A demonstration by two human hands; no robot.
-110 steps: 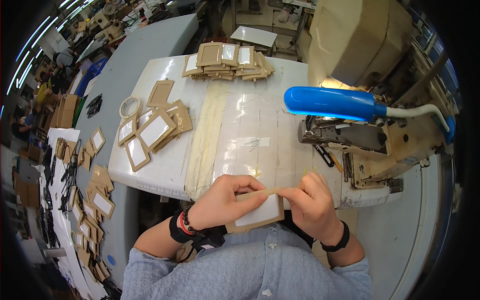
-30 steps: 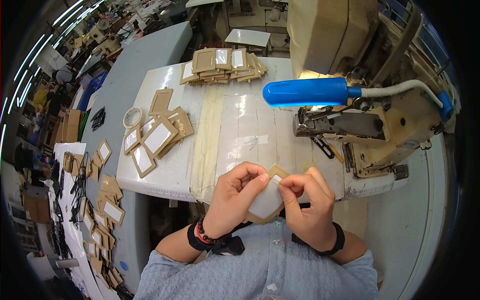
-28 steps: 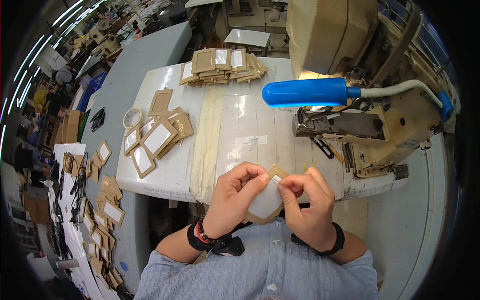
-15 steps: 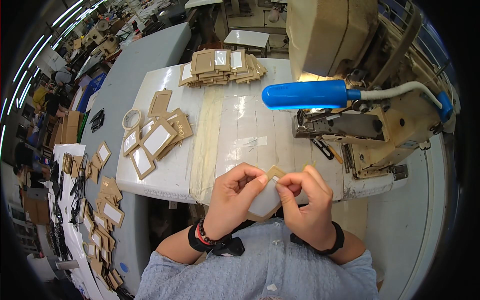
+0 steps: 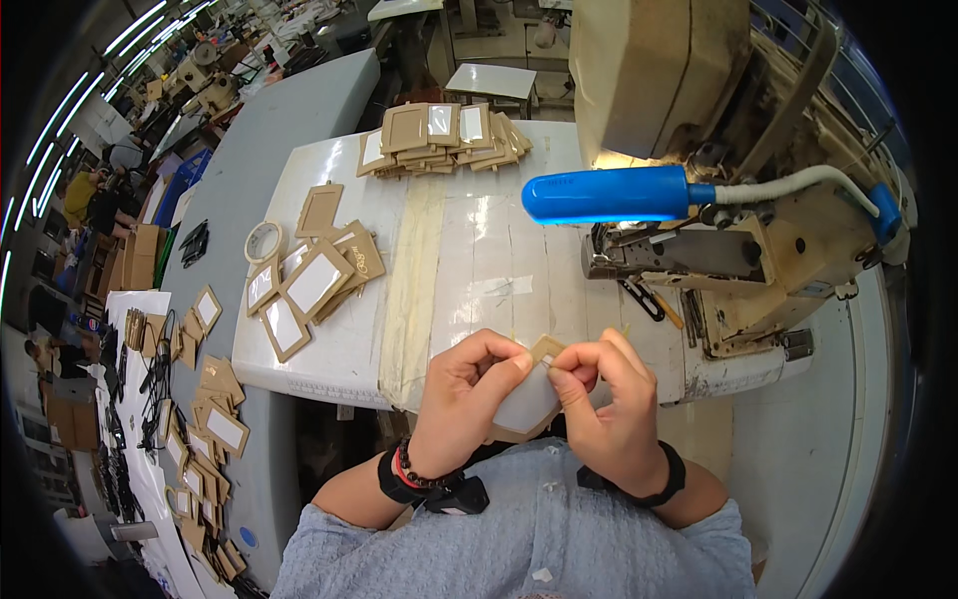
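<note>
Between my two hands, at the near edge of the white table, is a tan card holder [image 5: 523, 407] with a pale clear window, tilted so that one corner points away from me. My left hand [image 5: 461, 399] pinches its upper left edge between thumb and fingers. On the other side of that corner, my right hand [image 5: 611, 409] grips the edge with thumb and forefinger. Both hands are closed and partly hide the holder. A small pile of similar card holders [image 5: 317, 280] lies to the left, next to a roll of tape [image 5: 263, 242].
A sewing machine [image 5: 699, 255] with a blue lamp [image 5: 605, 194] stands on the right. Near its base lie a black-handled tool [image 5: 642, 299] and an orange stick. Stacked card holders [image 5: 429, 137] sit at the back. More holders [image 5: 222, 424] cover the grey bench [image 5: 261, 439] at left.
My right hand has shifted very slightly left and its fingers have drawn in a little. Both hands keep their pinch on the card holder; the view has moved slightly.
</note>
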